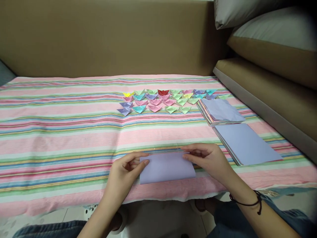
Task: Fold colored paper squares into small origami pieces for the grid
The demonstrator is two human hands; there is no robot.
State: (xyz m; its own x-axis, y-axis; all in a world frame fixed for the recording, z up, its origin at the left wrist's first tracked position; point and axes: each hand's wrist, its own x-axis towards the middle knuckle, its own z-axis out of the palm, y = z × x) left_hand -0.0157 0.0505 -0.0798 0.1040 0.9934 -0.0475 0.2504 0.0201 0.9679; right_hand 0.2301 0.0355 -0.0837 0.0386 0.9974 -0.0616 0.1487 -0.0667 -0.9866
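A sheet of lavender paper (pixel 167 168), bent over on itself into a half-size rectangle, is held near the front edge of the striped cloth. My left hand (pixel 130 167) pinches its upper left corner between thumb and fingers. At the upper right corner, my right hand (pixel 204 157) grips the same sheet, thumb towards me. The folded side of the paper bulges softly nearest me. Behind it, several rows of small folded paper boats (pixel 155 108) in many colours stand on the cloth, a dark red boat (pixel 163 93) among the farthest.
To the right lie a stack of lavender-topped square paper (pixel 247 143) and, behind it, a thicker, rumpled paper stack (pixel 221 110). The striped cloth (pixel 61 145) covers the seat. A brown backrest (pixel 106 39) rises behind, and brown cushions (pixel 269 96) bound the right side.
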